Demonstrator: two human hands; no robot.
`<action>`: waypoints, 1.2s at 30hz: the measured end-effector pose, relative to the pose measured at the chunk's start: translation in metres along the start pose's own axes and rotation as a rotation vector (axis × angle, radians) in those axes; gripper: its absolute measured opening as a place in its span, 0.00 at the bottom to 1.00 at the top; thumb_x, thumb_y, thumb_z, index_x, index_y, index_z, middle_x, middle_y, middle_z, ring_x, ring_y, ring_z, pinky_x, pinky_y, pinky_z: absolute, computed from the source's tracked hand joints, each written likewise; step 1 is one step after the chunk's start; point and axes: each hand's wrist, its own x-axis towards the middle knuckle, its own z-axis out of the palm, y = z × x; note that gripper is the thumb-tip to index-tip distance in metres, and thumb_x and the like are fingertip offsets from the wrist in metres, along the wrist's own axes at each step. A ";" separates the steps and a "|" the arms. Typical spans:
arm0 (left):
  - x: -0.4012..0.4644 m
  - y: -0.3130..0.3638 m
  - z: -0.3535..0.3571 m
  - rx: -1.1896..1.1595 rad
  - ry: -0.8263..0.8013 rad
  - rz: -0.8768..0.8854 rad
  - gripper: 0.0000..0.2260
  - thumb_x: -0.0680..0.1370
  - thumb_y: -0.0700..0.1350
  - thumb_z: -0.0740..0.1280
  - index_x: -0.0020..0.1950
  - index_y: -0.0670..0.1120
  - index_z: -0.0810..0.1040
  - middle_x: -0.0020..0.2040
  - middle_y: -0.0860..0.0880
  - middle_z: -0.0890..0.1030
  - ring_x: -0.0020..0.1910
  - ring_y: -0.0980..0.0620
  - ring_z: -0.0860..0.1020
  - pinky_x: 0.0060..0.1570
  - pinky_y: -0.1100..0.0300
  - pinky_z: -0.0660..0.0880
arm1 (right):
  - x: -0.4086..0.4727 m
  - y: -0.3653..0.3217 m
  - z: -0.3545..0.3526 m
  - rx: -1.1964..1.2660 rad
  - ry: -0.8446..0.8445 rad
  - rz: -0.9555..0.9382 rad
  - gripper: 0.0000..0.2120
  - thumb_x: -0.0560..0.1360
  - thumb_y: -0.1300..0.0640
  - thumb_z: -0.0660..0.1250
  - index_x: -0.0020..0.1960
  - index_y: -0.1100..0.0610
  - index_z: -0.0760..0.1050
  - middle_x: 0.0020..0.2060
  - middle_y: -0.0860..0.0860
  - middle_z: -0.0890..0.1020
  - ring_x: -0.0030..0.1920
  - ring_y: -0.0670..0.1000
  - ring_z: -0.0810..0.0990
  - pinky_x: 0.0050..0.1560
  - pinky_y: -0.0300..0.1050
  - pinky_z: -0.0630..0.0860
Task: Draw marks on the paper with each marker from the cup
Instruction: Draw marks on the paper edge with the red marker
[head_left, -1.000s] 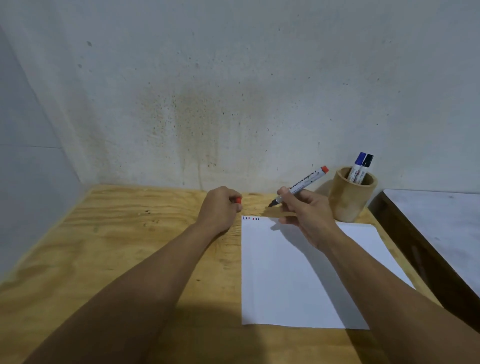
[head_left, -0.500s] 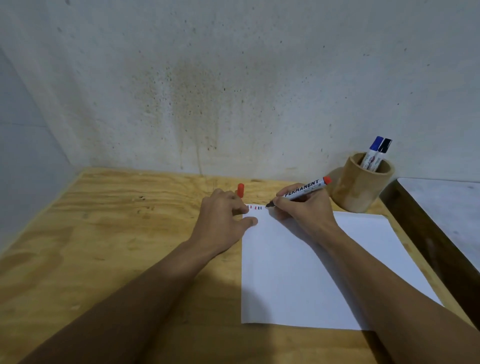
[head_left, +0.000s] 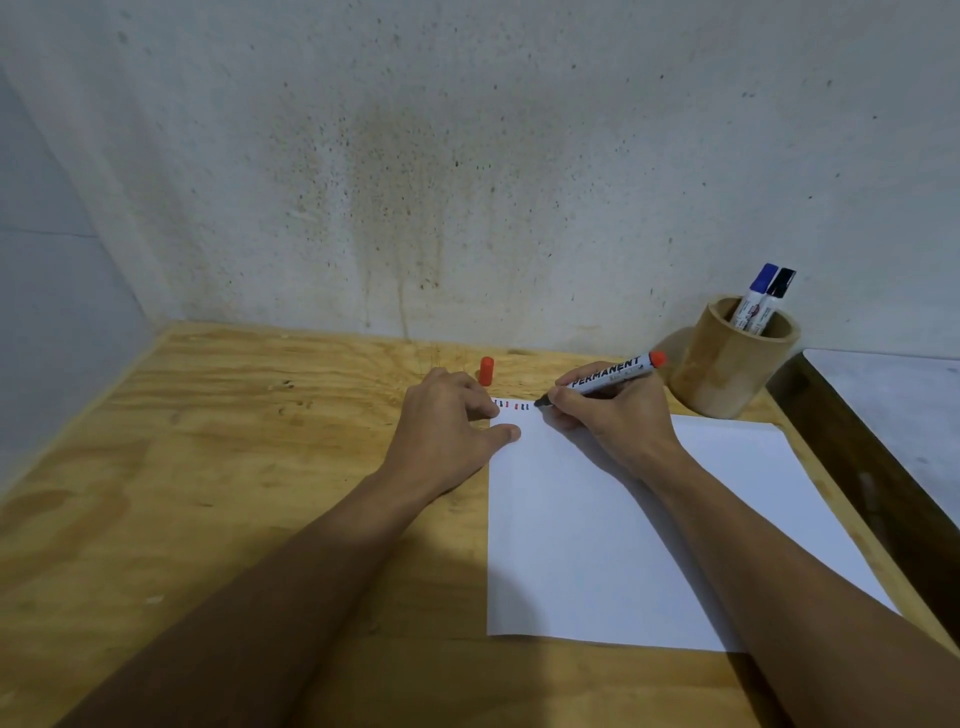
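A white sheet of paper (head_left: 623, 530) lies on the wooden table (head_left: 208, 467). Small red, blue and dark marks (head_left: 514, 405) run along its top left edge. My right hand (head_left: 608, 415) grips an uncapped red-ended marker (head_left: 613, 374) labelled PERMANENT, its tip touching the paper just right of the marks. My left hand (head_left: 447, 431) lies flat, fingers spread, pressing the paper's top left corner. The red cap (head_left: 485, 370) stands upright on the table behind my left hand. A wooden cup (head_left: 727, 374) at the back right holds a blue-capped marker (head_left: 756, 293) and a black-capped marker (head_left: 774, 299).
A stained white wall (head_left: 467, 182) rises directly behind the table and another wall closes the left side. A dark-edged grey surface (head_left: 893, 415) adjoins the table on the right, close to the cup and the paper's right edge.
My left hand set the red cap upright on the table, opened, and pressed down on the paper's corner. My right hand lowered the marker tip from the air onto the paper.
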 end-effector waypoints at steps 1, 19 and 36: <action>0.000 0.000 0.000 0.002 -0.003 -0.004 0.15 0.65 0.51 0.77 0.47 0.45 0.85 0.49 0.49 0.84 0.51 0.52 0.74 0.52 0.54 0.73 | 0.000 0.001 0.000 0.000 -0.002 0.001 0.03 0.69 0.68 0.75 0.40 0.67 0.82 0.30 0.51 0.85 0.32 0.49 0.84 0.36 0.42 0.82; 0.018 0.001 -0.002 -0.206 0.076 -0.219 0.13 0.65 0.45 0.78 0.43 0.44 0.77 0.41 0.49 0.79 0.39 0.52 0.76 0.38 0.60 0.72 | 0.004 0.001 -0.007 0.254 0.089 0.083 0.06 0.71 0.68 0.74 0.45 0.65 0.78 0.33 0.55 0.82 0.33 0.49 0.83 0.38 0.40 0.80; 0.048 0.015 -0.005 -0.720 -0.037 -0.521 0.08 0.68 0.33 0.73 0.44 0.43 0.82 0.41 0.42 0.83 0.41 0.44 0.83 0.51 0.46 0.81 | 0.000 -0.023 -0.003 0.457 0.101 0.116 0.06 0.71 0.74 0.70 0.45 0.68 0.74 0.36 0.65 0.78 0.32 0.56 0.79 0.33 0.46 0.80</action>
